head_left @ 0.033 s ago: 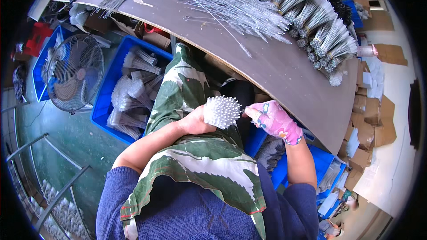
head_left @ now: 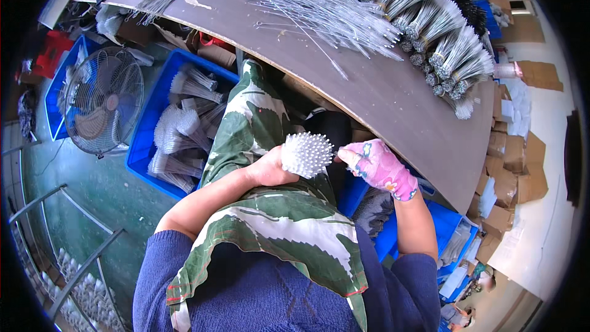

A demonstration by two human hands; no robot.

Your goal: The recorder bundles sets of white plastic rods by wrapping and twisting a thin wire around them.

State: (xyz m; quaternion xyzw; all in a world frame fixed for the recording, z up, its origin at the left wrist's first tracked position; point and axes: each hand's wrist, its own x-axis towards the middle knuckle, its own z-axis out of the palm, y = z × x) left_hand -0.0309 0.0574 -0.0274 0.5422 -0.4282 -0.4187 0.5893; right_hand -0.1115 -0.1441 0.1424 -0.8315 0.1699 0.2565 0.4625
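My bare left hand (head_left: 274, 169) is closed around a bundle of thin white-bristled wire brushes (head_left: 307, 155) above my lap. The bundle's rounded, dotted white ends point up toward me. Just right of it, my right hand (head_left: 377, 166) wears a pink floral glove, its thumb and forefinger pinched together near the bundle's edge. What sits between those fingertips, if anything, is too small to make out. Loose wire brushes (head_left: 319, 9) with looped ends lie spread on the brown table (head_left: 424, 129) ahead. Tied brush bundles (head_left: 452, 61) are stacked at its right.
Left of my knees, a blue crate (head_left: 136, 154) holds more white brush bundles. A round fan (head_left: 103, 101) stands beside it. Other blue bins (head_left: 444, 215) sit under the table at right, with cardboard boxes (head_left: 504, 178) beyond. A metal frame rack (head_left: 92, 258) stands at lower left.
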